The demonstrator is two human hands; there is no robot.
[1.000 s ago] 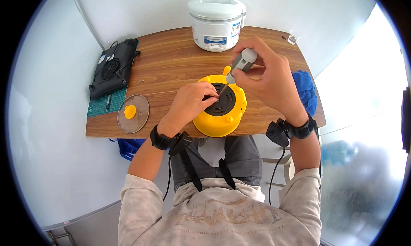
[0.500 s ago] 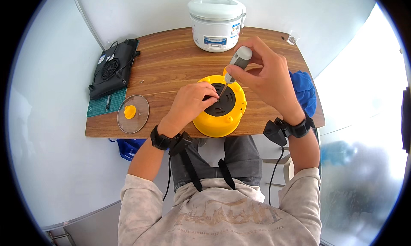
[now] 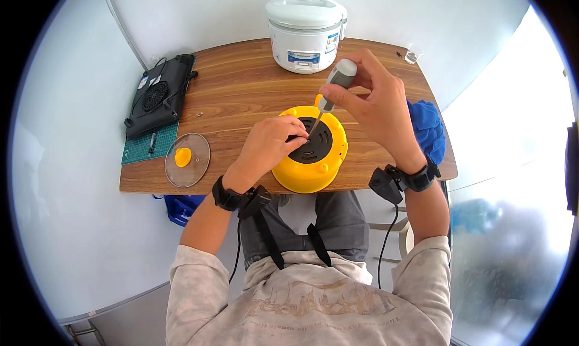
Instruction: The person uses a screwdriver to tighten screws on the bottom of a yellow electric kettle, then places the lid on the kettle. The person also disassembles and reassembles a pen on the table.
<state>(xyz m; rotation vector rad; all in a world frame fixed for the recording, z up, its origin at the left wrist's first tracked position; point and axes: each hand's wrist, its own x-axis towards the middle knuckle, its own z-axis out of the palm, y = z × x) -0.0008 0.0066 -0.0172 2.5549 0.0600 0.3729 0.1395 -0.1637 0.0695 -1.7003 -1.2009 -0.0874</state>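
A yellow electric pot (image 3: 306, 182) stands upside down near the table's front edge, its base fitted with a round black slotted plate (image 3: 320, 148). Gripped in my right hand (image 3: 383, 105) is a grey and white screwdriver (image 3: 339, 79). Its shaft slants down to the left, with the tip at the middle of the black plate. My left hand (image 3: 276, 140) lies over the left side of the base, thumb and fingers pinched together beside the tip. What sits between those fingertips is too small and hidden to tell.
Behind the pot stands a white rice cooker (image 3: 301, 35). At left are an overturned black cooktop (image 3: 160, 99), a green cutting mat (image 3: 136, 152) and a glass lid (image 3: 196, 172) with a yellow knob. A blue cloth (image 3: 429, 129) and a small clear cup (image 3: 411, 57) lie on the right.
The screwdriver handle and my right hand have shifted slightly to the right. My left hand and the pot are where they were.
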